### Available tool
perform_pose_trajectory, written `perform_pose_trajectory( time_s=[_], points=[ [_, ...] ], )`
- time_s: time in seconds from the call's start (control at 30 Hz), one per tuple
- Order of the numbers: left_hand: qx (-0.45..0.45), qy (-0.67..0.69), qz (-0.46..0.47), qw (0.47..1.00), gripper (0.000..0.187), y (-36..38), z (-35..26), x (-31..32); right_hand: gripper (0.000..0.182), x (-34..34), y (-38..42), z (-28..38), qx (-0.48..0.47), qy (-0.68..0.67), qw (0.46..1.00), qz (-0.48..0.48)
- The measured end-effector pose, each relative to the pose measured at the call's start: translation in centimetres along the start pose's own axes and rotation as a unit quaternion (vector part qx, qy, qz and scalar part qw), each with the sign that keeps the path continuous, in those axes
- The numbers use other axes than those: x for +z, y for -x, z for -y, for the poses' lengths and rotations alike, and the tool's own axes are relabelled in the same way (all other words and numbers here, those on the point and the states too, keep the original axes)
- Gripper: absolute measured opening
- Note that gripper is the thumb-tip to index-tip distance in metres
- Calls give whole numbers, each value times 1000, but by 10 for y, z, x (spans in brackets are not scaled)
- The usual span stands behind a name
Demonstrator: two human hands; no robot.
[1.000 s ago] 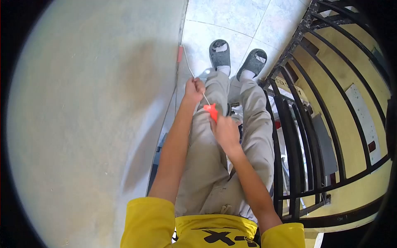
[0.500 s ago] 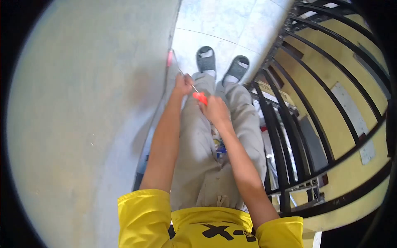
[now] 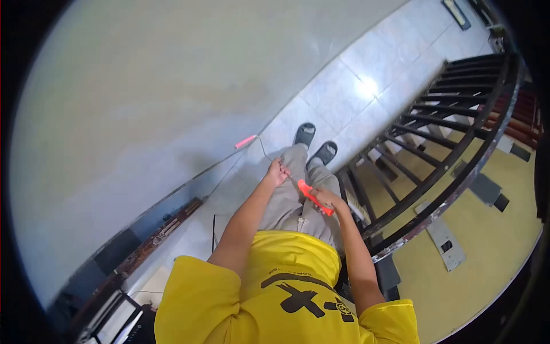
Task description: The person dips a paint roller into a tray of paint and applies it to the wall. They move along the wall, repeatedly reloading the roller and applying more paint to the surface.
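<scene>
Before wall (image 3: 143,86), head view shows me paint roller (image 3: 302,184): pink sleeve (image 3: 246,142), earlier near-upright, now slants; orange handle (image 3: 313,198) shows longer. Left hand (image 3: 279,173) closed round thin rod (image 3: 264,150), right hand (image 3: 325,199) wrapped on handle.

At six o'clock we see a bright yellow shirt (image 3: 286,318) with black lettering and bold marks. Our trousers (image 3: 279,202) are beige-grey, our slippers (image 3: 305,133) dark grey. Toward four o'clock, the handle (image 3: 307,192) glows orange-red; toward ten, we have a pink roller sleeve (image 3: 245,142) on a grey rod (image 3: 263,148). Pale bluish-white tiles (image 3: 395,49) at one o'clock carry thin darker lines; the railing (image 3: 435,177) at three is black.
</scene>
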State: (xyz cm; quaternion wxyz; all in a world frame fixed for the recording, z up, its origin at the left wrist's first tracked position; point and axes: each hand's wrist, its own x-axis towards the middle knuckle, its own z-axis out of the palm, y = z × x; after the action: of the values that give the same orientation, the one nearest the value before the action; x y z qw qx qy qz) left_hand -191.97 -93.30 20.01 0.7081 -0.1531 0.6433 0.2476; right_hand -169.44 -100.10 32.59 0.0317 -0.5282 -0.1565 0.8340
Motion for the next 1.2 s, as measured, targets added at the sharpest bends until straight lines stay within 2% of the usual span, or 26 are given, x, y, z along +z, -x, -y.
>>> perform_pose_trajectory(
  time_s=[0.03, 0.07, 0.17, 0.27, 0.37, 0.4, 0.43, 0.5, 0.53, 0.63, 0.67, 0.8, 0.87, 0.97, 1.03, 1.1, 1.2],
  points=[
    [-1, 10, 5, 1000, 23, 12, -2, 0, 28, 5, 14, 4, -20, 54, 998, -11],
    [-20, 47, 77, 996, 24, 19, -7, -5, 28, 11, 28, 6, -40, 109, 993, -24],
    [-95, 60, 69, 991, 27, 48, -19, 3, 32, 32, 68, 16, -82, 223, 969, -67],
    [-116, 90, 101, 984, 31, 79, -20, 6, 36, 39, 93, 10, -112, 312, 939, -96],
    [-78, 46, 95, 991, 30, 55, -10, -9, 38, 40, 112, 4, -106, 409, 897, -132],
    [-46, -1, 85, 995, 31, 72, -11, -10, 37, 46, 130, 8, -100, 436, 884, -139],
    [-34, -33, 112, 993, 31, 80, -13, -14, 37, 53, 145, 12, -94, 461, 870, -145],
    [-15, -104, 165, 981, 30, 94, -15, -21, 35, 72, 170, 12, -86, 451, 871, -176],
    [-27, -97, 220, 970, 28, 101, -15, -23, 34, 81, 180, 5, -76, 444, 872, -193],
    [5, -145, 294, 945, 23, 135, -16, -22, 34, 112, 197, -16, -107, 446, 850, -259],
    [3, -165, 305, 938, 22, 139, -19, -25, 31, 114, 194, -33, -155, 460, 831, -272],
    [17, -176, 344, 922, 22, 155, -23, -35, 20, 131, 190, -65, -156, 321, 894, -273],
    [16, -154, 365, 918, 20, 148, -14, -39, 20, 139, 189, -67, -157, 311, 894, -280],
    [25, -130, 370, 919, 18, 134, -6, -42, 21, 138, 178, -82, -156, 333, 883, -291],
    [21, -78, 349, 933, 14, 129, 0, -40, 22, 153, 183, -69, -138, 330, 886, -295],
    [19, -39, 335, 941, 12, 122, -1, -36, 22, 161, 184, -60, -163, 351, 874, -294],
    [-19, 99, 279, 955, 12, 123, -8, -16, 21, 184, 196, -29, -122, 350, 885, -281]
  ],
)
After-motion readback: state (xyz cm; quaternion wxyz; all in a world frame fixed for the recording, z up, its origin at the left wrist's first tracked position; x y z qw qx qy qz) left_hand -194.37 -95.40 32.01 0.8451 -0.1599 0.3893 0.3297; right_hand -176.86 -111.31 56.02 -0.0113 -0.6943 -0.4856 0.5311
